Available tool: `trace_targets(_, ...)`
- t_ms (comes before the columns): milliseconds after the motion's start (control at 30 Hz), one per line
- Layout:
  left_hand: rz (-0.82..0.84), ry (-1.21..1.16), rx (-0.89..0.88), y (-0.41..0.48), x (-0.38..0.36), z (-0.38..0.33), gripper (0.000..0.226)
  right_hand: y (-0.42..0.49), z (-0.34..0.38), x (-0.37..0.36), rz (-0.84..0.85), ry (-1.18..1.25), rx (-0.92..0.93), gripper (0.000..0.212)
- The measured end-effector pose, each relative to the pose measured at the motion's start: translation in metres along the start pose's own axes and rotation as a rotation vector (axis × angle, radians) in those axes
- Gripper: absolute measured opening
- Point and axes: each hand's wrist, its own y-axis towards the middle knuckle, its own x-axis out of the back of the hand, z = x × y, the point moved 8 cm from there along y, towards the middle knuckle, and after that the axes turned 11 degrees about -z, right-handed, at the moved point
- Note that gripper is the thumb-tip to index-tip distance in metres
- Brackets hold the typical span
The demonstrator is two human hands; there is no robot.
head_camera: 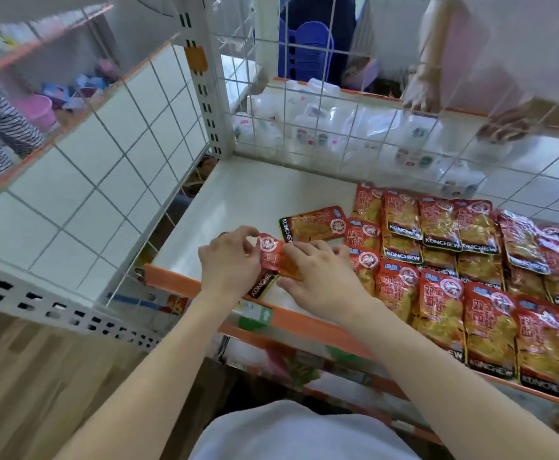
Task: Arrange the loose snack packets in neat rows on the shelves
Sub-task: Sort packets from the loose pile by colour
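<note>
White shelving fills the view, with a wooden floor (22,376) below on the left and a wire grid panel (82,180) closing the left end of the shelf (255,194). The shelf has a pale bare surface on its left part and an orange front edge (172,282). Over that edge, the left hand (230,260) pinches the upper left corner of a red KONCHEW snack packet (271,257), fingers curled and close together. The packet is tilted, its black name strip pointing down toward the front edge. The right hand (321,280) grips the same packet from the right, fingers (308,250) laid over its face and the thumb tucked under its lower edge. Just behind the hands a sideways packet (311,224) lies flat and alone on the shelf. To the right, rows of packets (454,260) of the same kind cover the shelf, overlapping from back to front. Behind the back grid (304,94), clear plastic bags (338,127) lie in a heap
</note>
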Motion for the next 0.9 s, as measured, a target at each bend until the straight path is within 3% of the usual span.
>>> trace_targets(133,0.141,-0.346,0.180,0.015,0.003,-0.003,0.019,0.007,0.003,0.005,-0.069,0.066,-0.023,0.049)
trace_targets(267,0.203,-0.646,0.305,0.035,0.002,-0.012,0.023,0.006,-0.010,0.025,-0.337,0.154,-0.090,0.025)
trace_targets(333,0.204,-0.586,0.244,0.046,-0.005,-0.016,0.021,0.002,-0.023,0.040,-0.472,0.240,-0.152,0.022)
trace_targets(433,0.217,-0.325,-0.003,0.059,-0.026,-0.033,0.021,-0.006,-0.044,0.063,-0.638,0.384,-0.290,0.023)
trace_targets(600,0.344,0.105,-0.337,0.062,-0.077,-0.078,0.059,-0.021,-0.070,0.071,-0.706,0.523,-0.503,0.024)
trace_targets(667,0.357,0.252,-0.431,0.059,-0.088,-0.091,0.059,-0.026,-0.077,0.069,-0.703,0.542,-0.554,0.025)
trace_targets(767,0.412,0.232,-0.346,0.063,-0.088,-0.086,0.042,-0.031,-0.083,0.066,-0.689,0.607,-0.604,0.022)
trace_targets(900,0.431,-0.164,-0.136,0.068,-0.068,-0.068,0.030,-0.037,-0.086,0.066,-0.684,0.713,-0.676,0.015)
